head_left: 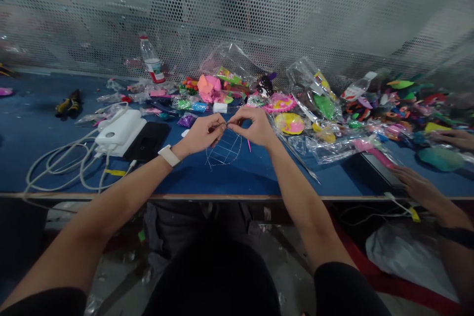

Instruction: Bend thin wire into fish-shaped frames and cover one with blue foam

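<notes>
With our left hand [204, 133] and right hand [256, 128] we pinched a thread-webbed hoop [224, 150] above the blue worktop [252, 180].
From the head view, we saw each grip closed, thumb against fingers, on the hoop's far edge; the webbing extended toward us, though we could not tell whether it touched the surface. A pale watch [169, 155] circled our left wrist. Left of it lay a black phone [150, 140], just beside a white charging block [120, 133]. A pink stick [249, 146] lay right of the hoop, with a slim metal tool [301, 160] farther right. Behind, a red-capped bottle [151, 61] stood near plastic-wrapped pieces [211, 89]. At far right was a co-worker's hand [418, 186].
</notes>
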A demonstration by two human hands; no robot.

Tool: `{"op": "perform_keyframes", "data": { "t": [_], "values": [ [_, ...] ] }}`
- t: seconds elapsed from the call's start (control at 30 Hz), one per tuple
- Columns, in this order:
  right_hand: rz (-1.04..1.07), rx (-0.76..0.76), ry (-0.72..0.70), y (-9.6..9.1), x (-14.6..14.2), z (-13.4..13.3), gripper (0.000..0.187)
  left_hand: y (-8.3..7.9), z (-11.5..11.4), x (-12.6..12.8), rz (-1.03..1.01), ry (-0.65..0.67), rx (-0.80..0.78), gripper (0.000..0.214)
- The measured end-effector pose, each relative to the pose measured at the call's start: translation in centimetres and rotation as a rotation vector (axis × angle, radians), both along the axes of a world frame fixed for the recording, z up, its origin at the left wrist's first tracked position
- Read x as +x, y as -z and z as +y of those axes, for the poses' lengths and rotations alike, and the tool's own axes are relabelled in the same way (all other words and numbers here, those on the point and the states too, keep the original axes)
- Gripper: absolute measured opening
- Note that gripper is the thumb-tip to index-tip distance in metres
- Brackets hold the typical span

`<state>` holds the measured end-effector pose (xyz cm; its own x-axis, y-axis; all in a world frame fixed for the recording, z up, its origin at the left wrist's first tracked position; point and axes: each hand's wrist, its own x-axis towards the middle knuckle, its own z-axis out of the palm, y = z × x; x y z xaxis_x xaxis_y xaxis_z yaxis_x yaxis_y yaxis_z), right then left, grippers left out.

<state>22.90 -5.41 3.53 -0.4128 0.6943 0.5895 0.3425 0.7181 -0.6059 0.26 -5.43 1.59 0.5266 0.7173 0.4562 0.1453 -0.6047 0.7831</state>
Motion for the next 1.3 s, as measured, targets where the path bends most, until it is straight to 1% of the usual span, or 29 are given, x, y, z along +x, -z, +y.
{"op": "perform_keyframes", "data": {
  "t": [0.2, 0.37, 0.43, 0.5, 0.57, 0.63, 0.67, 0.8, 0.87, 0.93, 1.0, 1.1, 1.2, 1.3],
  "values": [
    [-0.145, 0.139, 0.034, 0.1, 0.1, 0.1, 0.014, 0.3, 0.2, -0.1, 0.012, 0.025, -0.001, 0.017],
    [-0.254, 0.27, 0.063, 0.3, 0.0, 0.6, 0.023, 0.1, 0.1, -0.2, -0.002, 0.063, -0.007, 0.019],
    [-0.251, 0.293, 0.07, 0.2, -0.1, 0.5, 0.024, -0.1, 0.0, -0.1, 0.003, 0.054, 0.013, 0.019],
    [-0.2, 0.29, 0.073, 0.0, -0.2, 0.4, 0.022, -0.3, -0.2, -0.1, 0.019, 0.027, 0.05, 0.018],
    [-0.129, 0.234, 0.058, -0.3, -0.1, 0.3, 0.018, -0.5, -0.4, 0.0, 0.033, 0.0, 0.076, 0.017],
    [-0.067, 0.11, 0.027, -0.5, 0.1, 0.3, 0.016, -0.6, -0.6, 0.1, 0.042, -0.021, 0.091, 0.017],
    [-0.043, 0.029, 0.01, -0.6, 0.2, 0.4, 0.02, -0.6, -0.7, 0.2, 0.043, -0.03, 0.1, 0.017],
    [0.053, -0.286, -0.011, -0.4, 0.4, 0.8, 0.046, -0.5, -0.8, 0.2, 0.066, -0.045, 0.163, 0.017],
    [0.07, -0.402, -0.031, -0.2, 0.5, 1.0, 0.051, -0.5, -0.9, 0.3, 0.081, -0.051, 0.192, 0.017],
    [0.071, -0.487, -0.062, -0.2, 0.5, 1.0, 0.05, -0.6, -0.9, 0.3, 0.094, -0.058, 0.21, 0.018],
    [0.088, -0.542, -0.076, -0.1, 0.5, 0.9, 0.047, -0.7, -1.0, 0.3, 0.092, -0.059, 0.222, 0.017],
    [0.139, -0.583, -0.087, -0.1, 0.4, 0.8, 0.045, -0.7, -1.1, 0.3, 0.078, -0.059, 0.226, 0.016],
    [0.174, -0.589, -0.115, 0.0, 0.3, 0.8, 0.046, -0.7, -1.0, 0.3, 0.058, -0.056, 0.203, 0.016],
    [0.197, -0.56, -0.128, 0.1, 0.2, 0.9, 0.046, -0.6, -0.9, 0.3, 0.04, -0.055, 0.182, 0.016]
  ]
}}
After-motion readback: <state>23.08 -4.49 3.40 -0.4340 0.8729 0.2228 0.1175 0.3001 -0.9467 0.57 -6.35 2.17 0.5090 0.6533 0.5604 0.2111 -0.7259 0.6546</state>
